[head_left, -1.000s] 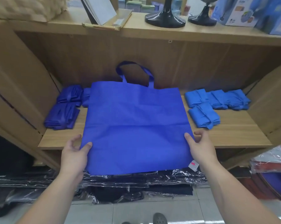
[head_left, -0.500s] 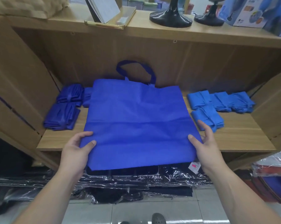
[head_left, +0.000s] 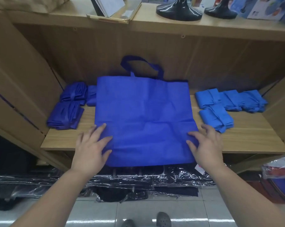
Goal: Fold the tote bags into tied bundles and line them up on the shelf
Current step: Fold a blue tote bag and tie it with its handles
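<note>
A royal-blue tote bag [head_left: 143, 115] lies flat on the wooden shelf [head_left: 246, 138], handles toward the back wall, its bottom edge hanging a little over the front. My left hand [head_left: 92, 146] rests on the bag's lower left corner with fingers spread flat. My right hand [head_left: 207, 145] lies on the lower right corner, fingers spread on the cloth and past its edge. Dark blue tied bundles [head_left: 68, 110] sit at the left of the shelf. Lighter blue tied bundles [head_left: 228, 104] sit at the right.
The shelf above carries a gold tray [head_left: 115, 15] with a booklet, two black stands [head_left: 179, 10] and boxes. Slanted wooden side panels close in the shelf left and right. Plastic-wrapped dark goods [head_left: 105, 179] lie stacked below the shelf.
The bag has been pushed farther back onto the shelf, so less of it overhangs. Both hands moved from gripping its side edges to lying flat on top of its lower corners.
</note>
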`<state>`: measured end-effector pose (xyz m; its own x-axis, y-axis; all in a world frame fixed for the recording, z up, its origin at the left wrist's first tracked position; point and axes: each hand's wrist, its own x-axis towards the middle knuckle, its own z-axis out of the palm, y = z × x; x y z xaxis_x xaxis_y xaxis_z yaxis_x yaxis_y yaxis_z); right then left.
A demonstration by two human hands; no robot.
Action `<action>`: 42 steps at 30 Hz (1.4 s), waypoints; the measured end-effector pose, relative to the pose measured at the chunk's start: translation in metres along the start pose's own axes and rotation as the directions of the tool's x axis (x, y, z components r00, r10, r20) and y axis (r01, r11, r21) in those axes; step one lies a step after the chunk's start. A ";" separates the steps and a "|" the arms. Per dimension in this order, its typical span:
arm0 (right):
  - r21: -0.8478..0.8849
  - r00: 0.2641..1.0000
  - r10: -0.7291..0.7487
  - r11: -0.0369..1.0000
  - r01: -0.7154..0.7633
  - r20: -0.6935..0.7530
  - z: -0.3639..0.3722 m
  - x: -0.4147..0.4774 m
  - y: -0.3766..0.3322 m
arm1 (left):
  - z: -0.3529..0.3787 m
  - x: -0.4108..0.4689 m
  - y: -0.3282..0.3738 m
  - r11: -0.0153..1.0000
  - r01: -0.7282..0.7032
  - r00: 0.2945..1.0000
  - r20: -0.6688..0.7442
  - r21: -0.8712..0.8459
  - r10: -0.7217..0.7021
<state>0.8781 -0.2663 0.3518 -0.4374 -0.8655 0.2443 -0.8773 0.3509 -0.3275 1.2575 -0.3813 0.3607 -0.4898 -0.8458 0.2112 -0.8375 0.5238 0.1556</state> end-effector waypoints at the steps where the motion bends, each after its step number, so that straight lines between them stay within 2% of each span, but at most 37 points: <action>1: -0.026 0.995 -0.096 0.995 0.096 0.006 0.000 -0.002 0.002 | 0.004 -0.003 -0.001 1.000 -0.016 0.999 0.030 -0.019 0.017; 3: 0.026 0.963 -0.236 0.972 0.234 0.131 -0.001 -0.007 0.005 | 0.012 -0.007 -0.004 0.998 0.005 0.991 0.133 -0.057 0.003; 5: 0.053 0.928 -0.258 0.966 0.253 0.268 -0.003 -0.012 0.009 | 0.016 -0.012 -0.007 1.000 0.020 0.974 0.226 -0.021 -0.015; 7: 0.005 0.912 -0.264 0.961 0.277 0.313 -0.006 -0.014 0.010 | 0.017 -0.013 -0.006 1.000 0.021 0.963 0.268 0.020 -0.026; 11: -0.098 0.872 -0.264 0.939 0.331 0.411 -0.011 -0.017 0.007 | 0.019 -0.013 0.000 0.990 -0.020 0.963 0.269 0.140 -0.019; 14: -0.120 0.845 -0.290 0.918 0.378 0.449 -0.010 -0.023 0.005 | 0.022 -0.019 0.002 0.996 -0.075 0.980 0.186 0.046 0.066; 16: 0.004 0.865 -0.313 0.941 0.338 0.391 -0.013 -0.022 0.007 | 0.020 -0.022 -0.004 0.982 -0.115 0.986 0.107 -0.149 0.132; 18: 0.167 0.887 -0.315 0.947 0.273 0.337 -0.019 -0.017 0.013 | 0.012 -0.022 -0.015 0.921 -0.088 0.989 0.073 -0.379 0.125; 20: 0.293 0.899 -0.276 0.939 0.177 0.341 -0.028 -0.012 0.017 | 0.001 -0.019 -0.022 0.835 -0.021 0.994 0.078 -0.551 0.077; 23: 0.349 0.898 -0.185 0.936 0.038 0.399 -0.039 -0.006 0.020 | -0.019 -0.013 -0.023 0.700 0.181 0.981 0.175 -0.691 -0.082; 26: 0.354 0.911 -0.076 0.932 -0.079 0.404 -0.051 -0.004 0.016 | -0.030 -0.006 -0.019 0.631 0.254 0.967 0.211 -0.733 -0.145; 30: 0.455 0.917 -0.073 0.882 -0.124 0.391 -0.061 -0.012 0.008 | -0.034 -0.006 -0.015 0.550 0.286 0.958 0.213 -0.785 -0.194; 33: 0.437 0.940 0.002 0.885 -0.160 0.340 -0.055 -0.015 0.005 | -0.024 -0.004 -0.018 0.578 0.319 0.944 0.195 -0.751 -0.268; 38: 0.365 0.945 0.117 0.902 -0.229 0.305 -0.045 -0.009 -0.002 | -0.006 0.006 -0.022 0.738 0.321 0.945 0.155 -0.593 -0.287; 42: 0.420 0.931 0.108 0.870 -0.259 0.349 -0.045 -0.015 -0.001 | -0.004 0.000 -0.024 0.683 0.318 0.946 0.175 -0.657 -0.272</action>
<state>0.8765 -0.2370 0.3896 -0.4330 -0.8924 -0.1269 -0.5670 0.3791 -0.7313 1.2782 -0.3936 0.3614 -0.2779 -0.9605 -0.0118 -0.5686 0.1546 0.8080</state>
